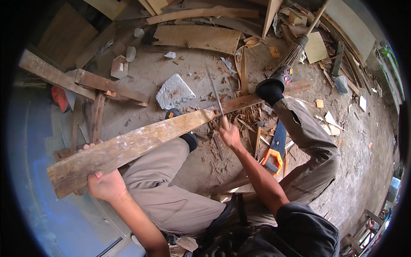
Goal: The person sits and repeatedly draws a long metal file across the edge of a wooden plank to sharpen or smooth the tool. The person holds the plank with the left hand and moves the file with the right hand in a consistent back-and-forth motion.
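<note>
My left hand (105, 184) grips a long weathered wooden board (132, 147) near its wide end, thumb along the lower edge and fingertips showing over the far edge. The board slants up to the right over my bent left leg. Its narrow, pale, freshly cut end lies at a reddish wooden beam (242, 103) on the ground. My right hand (231, 135) is closed round the wooden handle of a machete-like long knife (215, 89). The thin blade points away from me, seen almost edge-on, beside the board's cut end. Whether the blade touches the wood I cannot tell.
An orange-handled handsaw (277, 147) lies by my right leg among wood chips. My right shoe (274, 83) is on the beam. A pale stone block (174, 91) lies beyond the board, a wooden trestle (98, 92) stands left, and a broom (293, 51) lies at far right.
</note>
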Tool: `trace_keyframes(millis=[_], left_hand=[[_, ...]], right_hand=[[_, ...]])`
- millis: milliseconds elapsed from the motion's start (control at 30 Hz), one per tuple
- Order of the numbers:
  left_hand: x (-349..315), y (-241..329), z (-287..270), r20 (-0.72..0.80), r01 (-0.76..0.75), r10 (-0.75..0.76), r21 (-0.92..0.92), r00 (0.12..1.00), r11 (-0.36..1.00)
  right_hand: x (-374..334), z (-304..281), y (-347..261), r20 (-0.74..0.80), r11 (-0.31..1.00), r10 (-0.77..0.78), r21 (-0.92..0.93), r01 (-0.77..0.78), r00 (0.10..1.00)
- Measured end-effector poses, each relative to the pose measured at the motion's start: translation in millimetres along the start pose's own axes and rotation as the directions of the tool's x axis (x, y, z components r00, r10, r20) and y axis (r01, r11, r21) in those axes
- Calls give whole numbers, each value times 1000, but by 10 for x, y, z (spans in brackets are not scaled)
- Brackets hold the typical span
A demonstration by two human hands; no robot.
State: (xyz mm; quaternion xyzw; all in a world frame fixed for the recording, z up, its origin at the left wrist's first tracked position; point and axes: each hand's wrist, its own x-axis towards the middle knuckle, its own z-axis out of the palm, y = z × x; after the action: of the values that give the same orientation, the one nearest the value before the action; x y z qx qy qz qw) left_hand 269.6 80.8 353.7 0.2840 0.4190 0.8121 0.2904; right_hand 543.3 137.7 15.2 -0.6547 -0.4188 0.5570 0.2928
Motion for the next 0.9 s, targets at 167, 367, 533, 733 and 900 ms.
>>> trace_keyframes(millis=[167, 367, 533, 733, 900], left_hand=[[-33, 13, 12, -30, -8, 9, 47, 999, 999], [18, -48, 91, -17, 14, -14, 10, 1000, 1000], [12, -13, 8, 30, -7, 7, -6, 1000, 1000], [-11, -8, 85, 3, 0, 0, 19, 1000, 1000], [-28, 0, 62, -11, -5, 5, 48, 1000, 999]], right_hand=[[-238, -388, -1221, -139, 815, -407, 391, 428, 903], [-55, -12, 731, -20, 979, -184, 84, 185, 983], [-48, 73, 1330, 143, 924, 318, -267, -273, 937], [14, -90, 397, 42, 985, 50, -168, -42, 998], [-130, -324, -914, -5, 905, -387, 191, 381, 922]])
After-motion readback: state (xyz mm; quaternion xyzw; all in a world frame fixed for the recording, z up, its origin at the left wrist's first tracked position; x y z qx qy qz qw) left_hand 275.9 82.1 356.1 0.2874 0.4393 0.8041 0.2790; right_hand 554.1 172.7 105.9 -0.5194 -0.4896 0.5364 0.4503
